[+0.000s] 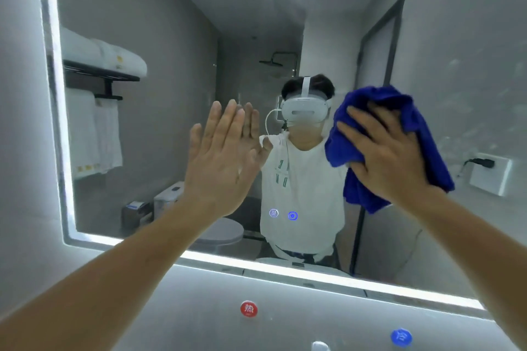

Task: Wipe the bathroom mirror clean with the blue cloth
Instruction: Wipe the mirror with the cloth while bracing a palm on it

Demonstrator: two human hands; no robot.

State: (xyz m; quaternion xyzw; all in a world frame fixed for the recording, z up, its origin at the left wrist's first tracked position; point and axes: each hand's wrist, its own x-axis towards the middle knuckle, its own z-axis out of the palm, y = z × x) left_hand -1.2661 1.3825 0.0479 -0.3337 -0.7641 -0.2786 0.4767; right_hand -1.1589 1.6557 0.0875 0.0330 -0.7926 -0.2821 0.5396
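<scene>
Bathroom mirror [171, 37] fills the head view straight ahead of both arms, upright on the wall. Its long axis runs left to right, and a lit edge strip [285, 265] traces its left and bottom sides.

The blue cloth [342, 145] is bunched against the glass at right of centre, at about head height of the reflected person. The right hand [390, 151] lies over it with fingers spread and fairly straight, pressing it flat to the mirror rather than gripping it. Cloth hangs out past the palm above, to the left and below.

The left hand [222, 157] is held flat, fingers straight and close together, palm toward the glass. Its fingertips meet their own reflection, so it appears to rest on the mirror.

As I judge it, the right hand is the working one. Most unwiped glass lies to its left and above, so the stroke follows the long axis. The braced left hand sits just beside that path and would block a leftward pass unless it lifts.

Two glowing touch icons [282, 214] sit low on the glass between the forearms, and the cloth could brush them. Below the mirror, on the wall, are a red round label [249, 309] and a blue round label [401, 337], well clear of the wiping. A reflected towel rack [99, 65] shows at upper left.
</scene>
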